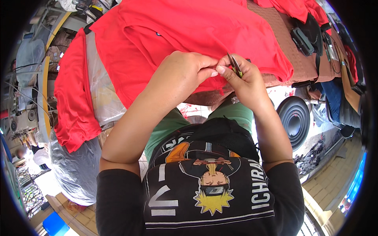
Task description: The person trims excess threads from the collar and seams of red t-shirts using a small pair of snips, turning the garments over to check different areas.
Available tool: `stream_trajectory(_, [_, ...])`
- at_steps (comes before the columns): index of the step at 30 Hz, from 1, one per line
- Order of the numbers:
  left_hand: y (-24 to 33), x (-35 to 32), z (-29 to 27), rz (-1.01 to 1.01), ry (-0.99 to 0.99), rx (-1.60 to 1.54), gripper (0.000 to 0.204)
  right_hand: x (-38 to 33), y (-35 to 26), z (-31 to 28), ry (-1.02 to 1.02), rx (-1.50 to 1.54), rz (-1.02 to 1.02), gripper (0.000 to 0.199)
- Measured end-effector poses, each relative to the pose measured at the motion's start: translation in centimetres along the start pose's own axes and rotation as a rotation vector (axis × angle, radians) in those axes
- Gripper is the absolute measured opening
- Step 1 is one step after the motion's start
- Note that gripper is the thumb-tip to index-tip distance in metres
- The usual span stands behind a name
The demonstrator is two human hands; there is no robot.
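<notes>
Top-down view: a brown-covered table point(281, 35) spans the upper part, its near edge just in front of the wearer's green trousers point(244, 114). Red cloth point(197, 31) lies spread on it, approx. L to centre, its near side reaching that edge; a second red piece point(73, 102) hangs at far L, next to clear plastic point(103, 86). Room to move: a gap btwn table edge & black shirt point(244, 208); on the R, a dark ridged disc point(294, 122) stands near the arm, w/ a black case point(302, 41) farther up the table.

Both elbows bend outward, forearms angling in to meet over the cloth's near side. L hand point(189, 65): thumb & forefinger closed in a pinch (can't tell what, if anything, is btwn them). R hand point(248, 80): gripping small dark snips point(236, 67), blades pointing up & away, thumb tip right beside the L fingertips.
</notes>
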State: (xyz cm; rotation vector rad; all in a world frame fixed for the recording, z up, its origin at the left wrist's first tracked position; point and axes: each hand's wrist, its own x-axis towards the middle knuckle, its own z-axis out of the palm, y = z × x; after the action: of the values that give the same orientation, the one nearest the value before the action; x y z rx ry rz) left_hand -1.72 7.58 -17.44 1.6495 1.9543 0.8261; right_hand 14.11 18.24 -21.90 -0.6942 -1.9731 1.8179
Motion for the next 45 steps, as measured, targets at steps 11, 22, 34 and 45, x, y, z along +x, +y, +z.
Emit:
stream_trajectory(11, [-1.3,-1.2,1.6,-0.207,0.064,-0.331,0.017,-1.1,-2.4,0.1,0.038,-0.142,0.006,0.014])
stream_trajectory(22, [-1.0,-1.3,1.7,-0.195,0.083,-0.435,0.016,-1.1,-0.8,-1.3,-0.094,-0.324,-0.184,0.016])
stream_trajectory(34, [-1.2,-0.7,0.4,0.01,0.34,-0.302,0.013,-0.9,-1.3,-1.1,-0.038,-0.272,-0.107,0.016])
stream_trajectory(45, [4.8,-4.9,-4.0,0.024,-0.004,-0.622,0.013,-0.6,-1.3,-2.7,0.148,-0.26,-0.084,0.022])
